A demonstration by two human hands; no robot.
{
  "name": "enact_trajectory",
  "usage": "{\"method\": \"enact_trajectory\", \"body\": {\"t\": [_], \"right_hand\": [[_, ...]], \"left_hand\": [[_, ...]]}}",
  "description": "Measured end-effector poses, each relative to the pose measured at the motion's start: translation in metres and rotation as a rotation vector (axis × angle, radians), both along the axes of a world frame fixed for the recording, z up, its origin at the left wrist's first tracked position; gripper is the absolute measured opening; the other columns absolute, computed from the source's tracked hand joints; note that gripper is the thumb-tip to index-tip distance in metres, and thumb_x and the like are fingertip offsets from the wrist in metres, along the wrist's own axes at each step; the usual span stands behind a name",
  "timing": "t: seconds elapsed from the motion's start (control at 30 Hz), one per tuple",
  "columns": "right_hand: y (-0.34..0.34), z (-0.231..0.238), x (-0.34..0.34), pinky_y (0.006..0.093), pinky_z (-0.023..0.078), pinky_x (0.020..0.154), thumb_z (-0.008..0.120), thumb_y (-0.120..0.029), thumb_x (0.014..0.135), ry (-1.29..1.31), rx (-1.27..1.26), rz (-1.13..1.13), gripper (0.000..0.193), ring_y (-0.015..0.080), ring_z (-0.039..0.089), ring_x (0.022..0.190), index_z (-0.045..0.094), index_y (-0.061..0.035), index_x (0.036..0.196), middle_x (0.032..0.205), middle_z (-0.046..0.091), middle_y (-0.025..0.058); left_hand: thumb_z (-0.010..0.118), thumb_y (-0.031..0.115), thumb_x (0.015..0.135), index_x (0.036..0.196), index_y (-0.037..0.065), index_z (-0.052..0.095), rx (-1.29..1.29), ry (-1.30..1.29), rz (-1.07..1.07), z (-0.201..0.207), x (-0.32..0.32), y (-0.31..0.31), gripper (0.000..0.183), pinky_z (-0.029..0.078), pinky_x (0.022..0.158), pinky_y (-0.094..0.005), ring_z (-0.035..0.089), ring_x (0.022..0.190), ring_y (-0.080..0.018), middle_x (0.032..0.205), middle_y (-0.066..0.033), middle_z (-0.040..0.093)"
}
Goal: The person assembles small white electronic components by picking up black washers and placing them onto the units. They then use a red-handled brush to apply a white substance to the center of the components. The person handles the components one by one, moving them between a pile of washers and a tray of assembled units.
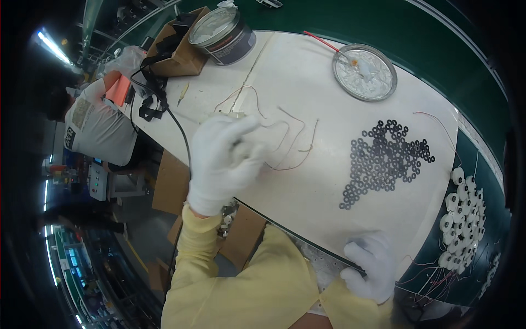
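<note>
My left hand (224,159), in a white glove, is closed around a small pale part with thin wires (290,145) trailing from it across the white work surface (307,82). What lies inside the fingers is mostly hidden. My right hand (370,266), also gloved, rests on the near edge of the white surface, fingers curled over the rim, with nothing visible in it. A patch of several small black rings (386,159) lies flat between the two hands, nearer the right.
A round metal lid with white paste and a red stick (364,72) sits at the far side. A tin can (222,34) and cardboard box (178,52) stand at the far left. White spools (463,222) pile up on the right. Another gloved person (101,118) works on the left.
</note>
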State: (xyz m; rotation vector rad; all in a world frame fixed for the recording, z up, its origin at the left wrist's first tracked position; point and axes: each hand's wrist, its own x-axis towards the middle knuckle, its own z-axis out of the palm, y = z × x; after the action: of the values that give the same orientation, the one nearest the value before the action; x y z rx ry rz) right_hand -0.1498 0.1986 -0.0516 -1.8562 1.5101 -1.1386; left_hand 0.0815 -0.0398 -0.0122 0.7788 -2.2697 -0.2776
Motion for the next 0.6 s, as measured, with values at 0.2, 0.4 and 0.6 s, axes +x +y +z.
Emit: {"method": "enact_trajectory", "body": {"t": [0.2,0.4,0.6], "right_hand": [[-0.002,0.006,-0.001,0.0385,0.041,0.071,0.07,-0.034,0.073,-0.017,-0.06,-0.001,0.038,0.0272,0.059,0.077,0.067,-0.0073,0.099,0.091,0.066,0.0076],[-0.003,0.0,-0.005,0.0365,0.04,0.063,0.07,-0.033,0.074,-0.056,-0.121,0.044,0.04,0.0263,0.058,0.07,0.066,-0.0069,0.104,0.089,0.065,0.0068],[0.003,-0.003,-0.003,0.0357,0.041,0.061,0.074,-0.026,0.071,-0.069,-0.144,-0.035,0.038,0.0225,0.058,0.07,0.067,-0.0099,0.104,0.087,0.064,0.0039]], "left_hand": [[0.053,0.009,0.091,0.086,0.005,0.06,0.088,1.11,-0.38,0.063,0.027,0.016,0.01,0.033,0.107,-0.0485,0.057,0.104,-0.0383,0.083,-0.0083,0.056],[0.054,0.019,0.093,0.085,0.009,0.057,0.529,0.773,-0.59,0.074,0.022,0.043,0.014,0.043,0.085,-0.0407,0.056,0.08,-0.0292,0.076,-0.0032,0.05],[0.075,0.023,0.078,0.09,0.008,0.057,0.339,-0.14,-0.155,-0.004,-0.021,0.056,0.027,0.044,0.062,-0.0378,0.053,0.066,-0.0247,0.08,-0.0056,0.058]]}}
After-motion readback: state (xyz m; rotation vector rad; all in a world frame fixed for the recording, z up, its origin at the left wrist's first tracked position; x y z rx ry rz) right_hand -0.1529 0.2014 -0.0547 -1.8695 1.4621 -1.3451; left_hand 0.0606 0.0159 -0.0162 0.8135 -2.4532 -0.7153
